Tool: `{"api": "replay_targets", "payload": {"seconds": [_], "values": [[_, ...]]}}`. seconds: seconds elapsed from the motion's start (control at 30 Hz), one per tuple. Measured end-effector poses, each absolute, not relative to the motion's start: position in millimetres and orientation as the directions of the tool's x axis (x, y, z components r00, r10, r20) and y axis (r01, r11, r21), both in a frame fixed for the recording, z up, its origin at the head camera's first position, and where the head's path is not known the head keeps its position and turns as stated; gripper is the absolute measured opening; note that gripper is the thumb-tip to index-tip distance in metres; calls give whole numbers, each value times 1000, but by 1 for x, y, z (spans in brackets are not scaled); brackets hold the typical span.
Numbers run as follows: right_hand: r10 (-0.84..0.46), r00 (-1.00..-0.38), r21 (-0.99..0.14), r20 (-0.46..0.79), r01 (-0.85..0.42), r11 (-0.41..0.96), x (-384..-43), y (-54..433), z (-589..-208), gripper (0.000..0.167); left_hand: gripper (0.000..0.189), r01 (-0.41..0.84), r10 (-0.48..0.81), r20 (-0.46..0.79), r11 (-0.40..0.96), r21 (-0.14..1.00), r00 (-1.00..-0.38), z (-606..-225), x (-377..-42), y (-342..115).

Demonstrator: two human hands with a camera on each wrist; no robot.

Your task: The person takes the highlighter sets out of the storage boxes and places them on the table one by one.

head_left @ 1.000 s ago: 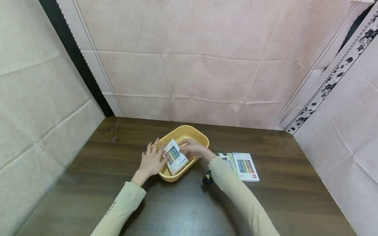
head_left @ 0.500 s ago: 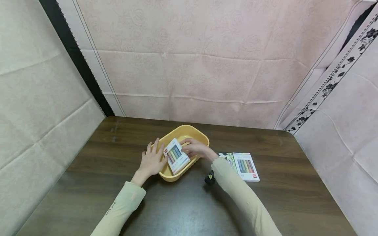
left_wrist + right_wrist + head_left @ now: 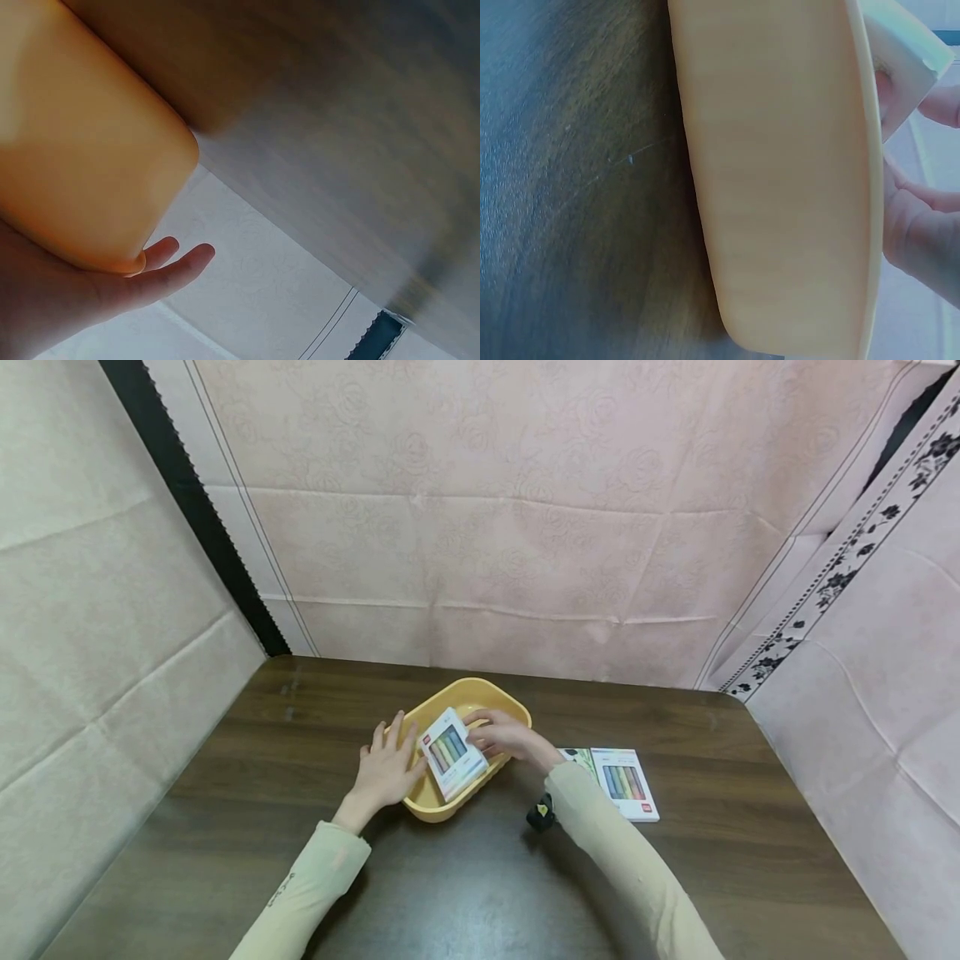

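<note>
Holding chalk box [image 3: 452, 753] over yellow basin [image 3: 504, 703], right hand [image 3: 504, 737] pinching it.
Left hand [image 3: 386, 768], fingers straight, is bracing the 9 o'clock wall; judging level lowering best.

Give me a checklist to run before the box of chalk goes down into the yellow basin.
1. Right hand holds the box by its right edge: ok.
2. Left hand steadies the basin, fingers straight against its left wall: ok.
3. Box is over the basin, tilted, lower end inside: ok.
4. Basin floor free under the box: cannot tell, the box hides most of it.
5. Second box lies on the table apart from the basin: ok.
</note>
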State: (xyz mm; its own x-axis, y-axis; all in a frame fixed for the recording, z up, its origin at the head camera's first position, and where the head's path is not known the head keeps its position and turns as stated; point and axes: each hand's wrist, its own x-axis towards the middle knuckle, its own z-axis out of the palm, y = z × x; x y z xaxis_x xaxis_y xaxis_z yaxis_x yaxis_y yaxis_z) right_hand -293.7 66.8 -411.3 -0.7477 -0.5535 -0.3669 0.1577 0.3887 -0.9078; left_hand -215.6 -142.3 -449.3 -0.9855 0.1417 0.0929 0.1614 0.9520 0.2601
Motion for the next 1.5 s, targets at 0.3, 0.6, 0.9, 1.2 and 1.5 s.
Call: {"api": "replay_targets", "payload": {"seconds": [0.3,0.6,0.9,1.2,1.5], "values": [[-527,-765,-907,-371,177,382,-295,72,-409,41,64,168,149,92,952,257,-985,-450,-216,-142],[-532,-776,-924,-338,164,347,-294,79,-405,42,65,160,143,85,952,260,-986,-450,-216,-143],[-533,-793,-943,-295,154,294,-293,88,-403,45,64,158,140,86,953,257,-986,-450,-217,-143],[-532,-802,-956,-273,162,246,-292,97,-404,45,65,155,138,82,954,258,-987,-450,-217,-142],[-560,-796,-972,-231,158,177,-290,108,-403,46,64,156,139,82,953,259,-987,-452,-218,-143]]}}
